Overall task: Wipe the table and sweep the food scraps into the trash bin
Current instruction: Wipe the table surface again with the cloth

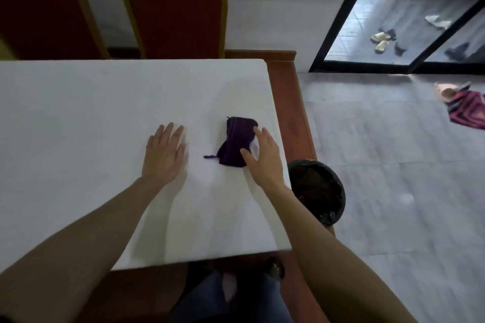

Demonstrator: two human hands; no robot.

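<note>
While the left hand lies flat on the white tabletop with its fingers straight and released, the right hand sits at the right edge of a crumpled purple cloth, fingers spread and relaxed, thumb and forefinger touching the fabric without gripping it. The cloth lies near the tabletop's right side, apart from the left hand. Just off the right edge, on the floor, stands a round trash bin lined with a dark bag, close beside the right forearm. Two red chairs with gold frames stand at the far side. Farther right, sandals lie beyond a glass door.
</note>
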